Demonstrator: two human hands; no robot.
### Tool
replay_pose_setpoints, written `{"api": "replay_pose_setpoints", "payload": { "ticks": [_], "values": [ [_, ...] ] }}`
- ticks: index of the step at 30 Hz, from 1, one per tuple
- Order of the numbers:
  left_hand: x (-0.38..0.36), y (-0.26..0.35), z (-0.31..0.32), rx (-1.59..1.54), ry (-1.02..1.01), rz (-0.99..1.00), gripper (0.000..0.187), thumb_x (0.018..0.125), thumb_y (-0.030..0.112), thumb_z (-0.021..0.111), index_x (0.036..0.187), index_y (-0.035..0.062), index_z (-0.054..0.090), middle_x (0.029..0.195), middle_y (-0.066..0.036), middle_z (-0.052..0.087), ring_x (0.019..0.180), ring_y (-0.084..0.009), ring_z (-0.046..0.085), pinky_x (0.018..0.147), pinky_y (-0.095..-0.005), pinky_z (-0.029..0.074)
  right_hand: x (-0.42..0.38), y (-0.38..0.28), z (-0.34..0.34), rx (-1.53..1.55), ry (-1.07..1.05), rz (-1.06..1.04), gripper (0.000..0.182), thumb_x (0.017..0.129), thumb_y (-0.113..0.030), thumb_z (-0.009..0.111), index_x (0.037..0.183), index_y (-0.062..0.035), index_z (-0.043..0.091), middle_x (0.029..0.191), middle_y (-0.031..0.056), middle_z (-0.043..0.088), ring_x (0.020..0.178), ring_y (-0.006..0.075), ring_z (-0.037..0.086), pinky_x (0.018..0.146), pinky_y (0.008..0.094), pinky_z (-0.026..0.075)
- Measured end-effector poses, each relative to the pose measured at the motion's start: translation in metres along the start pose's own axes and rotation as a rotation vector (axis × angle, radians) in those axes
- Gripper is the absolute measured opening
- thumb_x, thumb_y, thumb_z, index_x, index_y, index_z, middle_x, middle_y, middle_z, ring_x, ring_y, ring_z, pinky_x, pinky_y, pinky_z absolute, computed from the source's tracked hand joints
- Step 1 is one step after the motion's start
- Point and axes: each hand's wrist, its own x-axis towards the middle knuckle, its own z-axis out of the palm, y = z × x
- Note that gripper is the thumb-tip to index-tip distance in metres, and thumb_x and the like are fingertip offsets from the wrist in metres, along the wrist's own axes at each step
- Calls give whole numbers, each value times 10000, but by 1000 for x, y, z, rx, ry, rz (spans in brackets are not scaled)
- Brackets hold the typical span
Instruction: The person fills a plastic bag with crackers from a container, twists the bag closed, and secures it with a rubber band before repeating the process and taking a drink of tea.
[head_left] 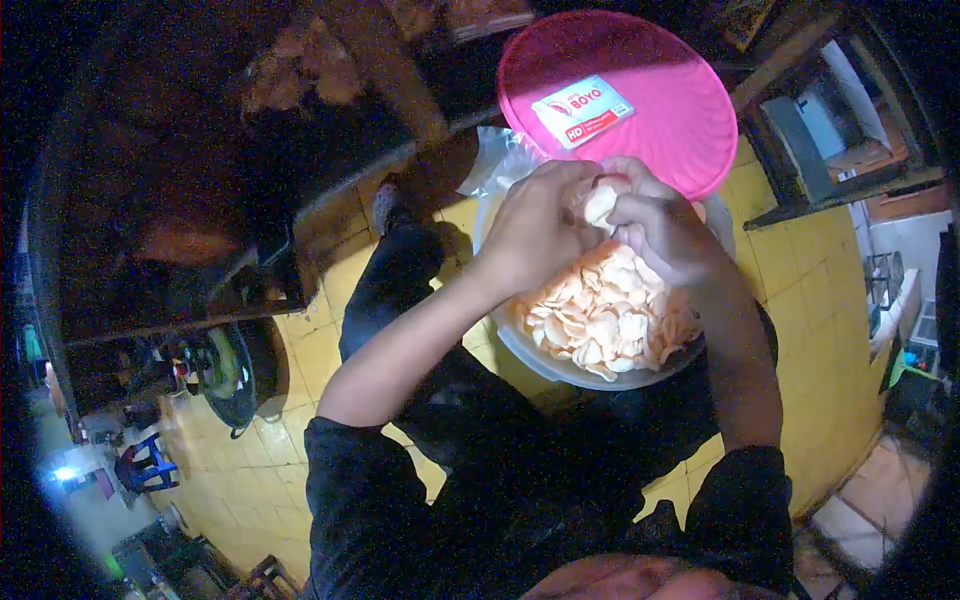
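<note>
Both hands meet above a translucent tub point(540, 362) holding many pale, thin crackers point(605, 315). My left hand point(545, 222) is closed around what looks like a small clear plastic bag, mostly hidden by the fingers. Right beside it, my right hand point(665, 225) is curled with its fingers at the same spot. Between the two hands a pale cracker point(600, 204) shows, apparently inside the bag's mouth. Beyond the hands lies a round pink lid point(670, 110), with a white and red packet point(585, 110) labelled BOYO on it. Clear plastic point(497, 160) sticks out left of the lid.
The tub rests at my lap, between my legs, over a yellow tiled floor point(800, 300). Dark wooden furniture point(350, 110) stands to the left, with a dark wok-like pan point(230, 375) below. An open wooden frame point(830, 130) is at the right. A blue stool point(150, 465) stands far left.
</note>
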Motion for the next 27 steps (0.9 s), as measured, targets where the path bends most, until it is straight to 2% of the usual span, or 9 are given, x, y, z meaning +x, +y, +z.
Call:
{"api": "replay_pose_setpoints", "payload": {
  "ticks": [4,9,11,15,17,18,20,22,27],
  "values": [
    [-1,7,-3,43,-16,-123,525,720,-6,737,1226,16,600,1139,-165,665,885,-223,699,784,-331,562,-7,-7,4,57,-184,88,524,901,-31,488,1404,-26,340,1019,45,566,927,121,586,774,251,479],
    [0,4,-10,-189,-115,-231,447,771,-48,685,1208,11,615,1013,-100,704,833,-169,678,700,-302,559,-5,1,15,25,32,-49,350,823,-64,602,1163,15,580,837,65,648,749,174,641,656,308,505],
    [0,17,-14,-468,-190,-379,350,760,31,679,1111,27,680,881,-115,732,736,-161,683,693,-310,545,-2,7,1,-662,101,-127,240,829,-105,656,1035,5,601,769,115,667,685,205,663,605,344,512],
    [2,1,-17,-166,-59,-71,238,758,-21,628,971,23,724,894,-141,732,783,-214,719,734,-323,556,-9,-3,10,-878,156,-250,231,804,-149,711,927,6,591,710,158,658,622,276,667,596,378,519],
    [5,-5,-24,-69,44,-68,243,753,-34,620,967,23,720,886,-157,724,807,-240,721,746,-334,556,-15,-21,12,-803,-103,113,307,801,-110,720,1069,1,618,824,145,659,808,211,674,770,382,546],
    [6,-8,-28,36,147,-60,250,747,-48,613,964,23,715,878,-173,717,831,-267,723,758,-346,557,-21,-6,9,-805,-112,111,307,801,-110,720,1069,1,618,824,145,659,808,211,674,770,382,546],
    [8,-7,-36,27,161,-43,219,742,-41,627,933,23,711,873,-182,710,857,-301,713,756,-367,557,-37,41,1,-905,-412,-441,397,777,-127,720,1149,-55,602,992,162,655,941,293,656,874,433,507],
    [8,1,-40,108,91,-186,304,747,-179,533,990,-29,637,954,-111,693,908,-182,684,811,-303,543,-49,49,26,-934,-504,-459,443,770,-134,711,1191,-80,583,1068,154,633,1001,309,631,923,439,478],
    [6,-1,-28,-5,127,-3,311,741,-177,524,991,-15,612,979,-112,667,903,-169,657,766,-301,551,-58,39,61,-1258,-725,-178,422,839,-222,603,1248,-133,553,1088,117,596,1082,309,598,986,459,436]
  ]
}}
